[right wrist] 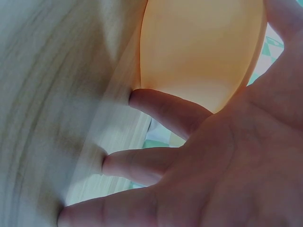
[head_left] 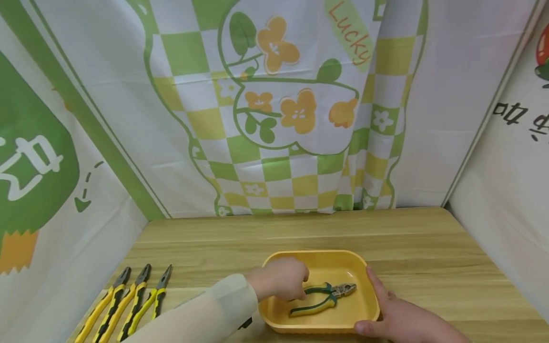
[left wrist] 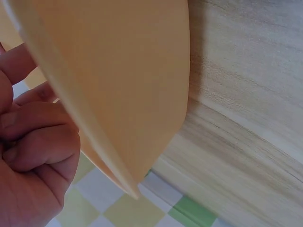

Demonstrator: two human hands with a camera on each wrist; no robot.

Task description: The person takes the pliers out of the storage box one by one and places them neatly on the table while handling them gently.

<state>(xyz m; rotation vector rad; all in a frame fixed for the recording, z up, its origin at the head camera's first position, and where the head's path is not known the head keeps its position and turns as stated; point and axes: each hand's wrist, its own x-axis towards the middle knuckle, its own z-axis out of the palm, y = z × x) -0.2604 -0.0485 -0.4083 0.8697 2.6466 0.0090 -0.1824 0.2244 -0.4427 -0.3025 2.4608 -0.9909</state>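
A yellow plastic tub (head_left: 319, 328) stands on the wooden table, tilted-looking in the left wrist view. Inside lies a pair of combination pliers (head_left: 330, 300) with green and yellow handles, metal head toward the right. My left hand (head_left: 285, 277) reaches into the tub from the left, its curled fingers pinching the end of the upper handle, which they partly hide. At the tub's right end rests my right hand (head_left: 396, 317), thumb by the front rim and forefinger along the side. The right wrist view shows its straight, spread fingers (right wrist: 163, 111) against tub and tabletop.
Several yellow-and-black pliers (head_left: 141, 295) lie side by side at the table's left, jaws pointing away. A small dark tip (head_left: 245, 324) shows under the left sleeve (head_left: 206, 309). A checked cloth (head_left: 279, 176) hangs behind the table (head_left: 411, 243).
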